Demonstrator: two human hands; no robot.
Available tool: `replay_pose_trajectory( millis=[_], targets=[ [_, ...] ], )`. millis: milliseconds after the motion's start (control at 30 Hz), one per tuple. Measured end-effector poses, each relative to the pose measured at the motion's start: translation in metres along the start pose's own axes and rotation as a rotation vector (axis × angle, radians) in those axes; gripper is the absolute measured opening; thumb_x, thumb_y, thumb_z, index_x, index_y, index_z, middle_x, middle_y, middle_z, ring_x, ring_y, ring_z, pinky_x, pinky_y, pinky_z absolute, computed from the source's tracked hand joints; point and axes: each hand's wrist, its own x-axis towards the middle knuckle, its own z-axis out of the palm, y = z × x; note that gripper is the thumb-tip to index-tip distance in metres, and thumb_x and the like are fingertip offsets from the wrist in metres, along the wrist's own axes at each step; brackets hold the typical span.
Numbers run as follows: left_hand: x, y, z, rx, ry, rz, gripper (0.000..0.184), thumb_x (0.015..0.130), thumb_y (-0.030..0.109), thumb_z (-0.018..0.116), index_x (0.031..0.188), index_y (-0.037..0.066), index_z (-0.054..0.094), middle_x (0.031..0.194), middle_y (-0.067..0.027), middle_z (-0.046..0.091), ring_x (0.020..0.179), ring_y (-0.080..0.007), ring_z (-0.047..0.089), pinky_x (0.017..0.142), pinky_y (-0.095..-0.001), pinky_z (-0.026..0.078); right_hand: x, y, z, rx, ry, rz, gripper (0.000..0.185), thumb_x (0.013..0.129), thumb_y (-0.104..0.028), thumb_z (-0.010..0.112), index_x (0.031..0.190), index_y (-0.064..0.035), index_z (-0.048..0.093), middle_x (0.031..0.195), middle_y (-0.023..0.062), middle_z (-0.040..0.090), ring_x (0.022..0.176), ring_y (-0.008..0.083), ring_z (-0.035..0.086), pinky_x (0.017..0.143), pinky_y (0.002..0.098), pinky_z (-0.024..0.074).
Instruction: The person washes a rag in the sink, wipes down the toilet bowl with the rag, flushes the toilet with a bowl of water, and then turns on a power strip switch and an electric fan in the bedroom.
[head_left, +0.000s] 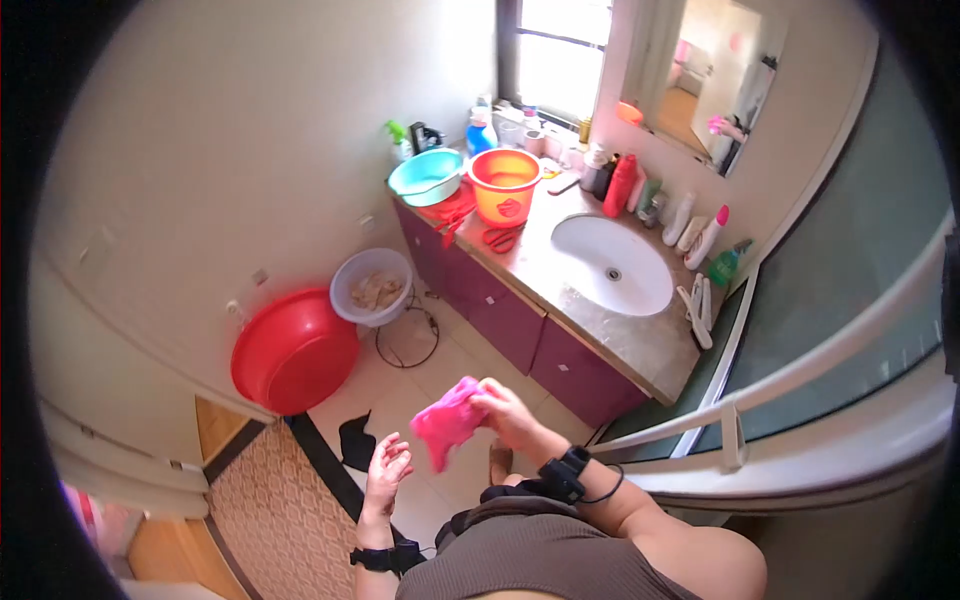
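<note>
A crumpled bright pink cloth (446, 420) hangs from my right hand (507, 412), whose fingers are closed on its upper right edge. The cloth's exact kind is hard to make out, and its lower end is a little blurred. To the left of it, my left hand (388, 475) is raised with fingers loosely bent and apart, holding nothing and not touching the cloth. Below the hands on the tiled floor lies a black piece of cloth (356, 440).
A red basin (294, 384) leans by the wall beside a pale basin (345, 305) with light cloth inside. Above the purple cabinet (500, 316), a white sink (590, 268), an orange bucket (503, 172), a turquoise basin (425, 195) and several bottles share the counter. A cable (380, 352) lies on the floor.
</note>
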Motion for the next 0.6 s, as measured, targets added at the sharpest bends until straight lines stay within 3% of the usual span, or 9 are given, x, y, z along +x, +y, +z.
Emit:
replay_pose_trajectory(
  millis=[67,133,200,267,333,400,467,533,600],
  targets=[
    [0.046,0.006,0.002,0.045,-0.031,-0.102,0.047,0.089,0.013,0.065,0.132,0.008,0.049,0.118,-0.0066,0.057,0.104,-0.0159,0.059,0.087,-0.0305,0.049,0.026,-0.033,-0.044,-0.058,0.091,-0.163,0.012,0.093,-0.016,0.058,0.101,-0.0093,0.053,0.093,0.0031,0.059,0.082,0.0123,0.059,0.075,0.0287,0.0516],
    [0.083,0.024,0.012,0.121,-0.099,-0.125,0.042,0.090,0.015,0.065,0.129,0.008,0.052,0.116,-0.0057,0.059,0.102,-0.0152,0.059,0.084,-0.0294,0.050,0.041,-0.070,-0.077,-0.381,0.330,-0.381,0.013,0.093,-0.015,0.058,0.102,-0.0077,0.052,0.092,0.0033,0.059,0.082,0.0107,0.059,0.074,0.0262,0.0513],
    [0.132,0.040,0.025,0.178,-0.158,-0.130,0.038,0.091,0.017,0.064,0.126,0.008,0.055,0.114,-0.0048,0.061,0.100,-0.0144,0.060,0.082,-0.0283,0.051,0.047,-0.111,-0.096,-0.193,0.473,-0.441,0.015,0.093,-0.015,0.058,0.101,-0.0049,0.051,0.092,0.0045,0.059,0.079,0.0132,0.061,0.066,0.0287,0.0542],
    [0.180,0.047,0.036,0.398,-0.178,0.124,0.033,0.090,0.016,0.064,0.122,0.006,0.058,0.112,-0.0048,0.063,0.098,-0.0124,0.060,0.081,-0.0281,0.051,0.059,-0.130,-0.133,-0.379,0.587,-0.601,0.019,0.094,-0.014,0.057,0.108,-0.0031,0.051,0.096,0.0076,0.061,0.079,0.0145,0.062,0.065,0.0291,0.0559],
    [0.219,0.075,0.064,0.401,-0.181,0.106,0.032,0.090,0.014,0.064,0.120,0.006,0.059,0.112,-0.0050,0.063,0.100,-0.0115,0.059,0.084,-0.0277,0.050,0.058,-0.163,-0.133,-0.551,0.675,-0.426,0.024,0.094,-0.010,0.057,0.116,-0.0015,0.054,0.102,0.0082,0.064,0.086,0.0130,0.061,0.075,0.0265,0.0510],
    [0.264,0.098,0.086,0.433,-0.326,0.139,0.033,0.089,0.013,0.065,0.121,0.006,0.059,0.112,-0.0050,0.064,0.102,-0.0126,0.059,0.088,-0.0277,0.048,0.079,-0.163,-0.169,-1.173,0.676,-0.492,0.034,0.091,-0.010,0.059,0.123,-0.0005,0.054,0.111,0.0132,0.064,0.099,0.0213,0.062,0.088,0.0309,0.0494],
    [0.322,0.113,0.110,0.527,-0.411,0.174,0.034,0.089,0.012,0.065,0.122,0.005,0.058,0.111,-0.0055,0.064,0.104,-0.0133,0.059,0.091,-0.0277,0.047,0.125,-0.149,-0.210,-1.230,0.480,-0.512,0.043,0.085,-0.008,0.060,0.126,-0.0011,0.053,0.125,0.0220,0.057,0.118,0.0363,0.053,0.104,0.0405,0.0402],
    [0.378,0.120,0.139,0.537,-0.595,0.200,0.033,0.089,0.018,0.064,0.119,0.006,0.060,0.113,-0.0085,0.064,0.107,-0.0167,0.060,0.092,-0.0299,0.048,0.166,-0.121,-0.257,-1.611,0.290,-0.334,0.054,0.083,-0.010,0.059,0.136,-0.0052,0.046,0.140,0.0167,0.046,0.131,0.0335,0.042,0.110,0.0416,0.0335],
    [0.426,0.131,0.173,0.608,-0.656,0.254,0.033,0.089,0.019,0.064,0.119,0.007,0.060,0.114,-0.0089,0.063,0.109,-0.0188,0.059,0.093,-0.0308,0.047,0.197,-0.130,-0.258,-1.741,0.294,-0.292,0.055,0.087,-0.014,0.055,0.140,-0.0092,0.042,0.146,0.0125,0.041,0.135,0.0292,0.038,0.112,0.0414,0.0292]
  ],
)
